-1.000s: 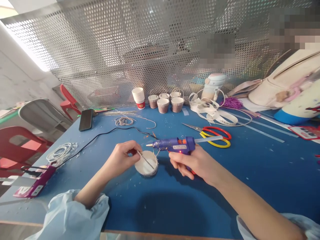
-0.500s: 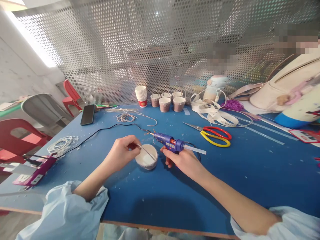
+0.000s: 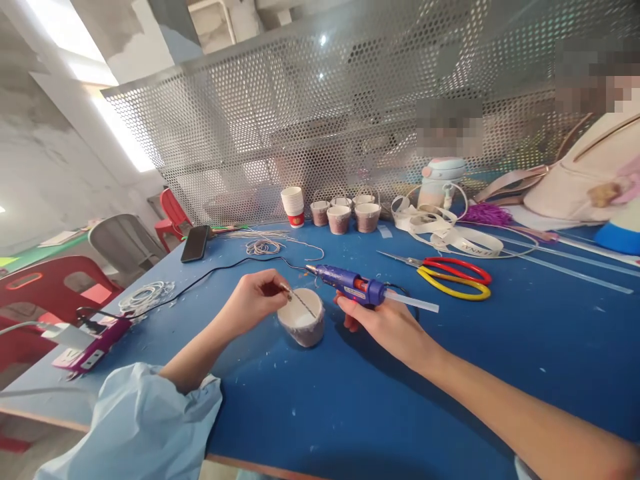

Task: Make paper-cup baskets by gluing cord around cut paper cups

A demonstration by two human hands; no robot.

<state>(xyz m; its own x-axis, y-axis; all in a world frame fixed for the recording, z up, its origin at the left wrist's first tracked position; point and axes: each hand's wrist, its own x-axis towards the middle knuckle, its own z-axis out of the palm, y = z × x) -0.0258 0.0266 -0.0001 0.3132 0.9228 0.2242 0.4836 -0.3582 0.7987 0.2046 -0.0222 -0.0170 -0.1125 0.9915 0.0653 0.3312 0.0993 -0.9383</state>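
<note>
A perforated metal screen rises behind a pale drink bottle. Looped white ribbon lies just in front of the bottle; purple strands and a cream bag sit to its right, scissors nearer the viewer, a dark phone well to its left.

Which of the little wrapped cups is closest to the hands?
The wrapped cup standing by itself between the left hand and the blue glue gun. The other five cups stand grouped together farther back, near the metal screen.
</note>
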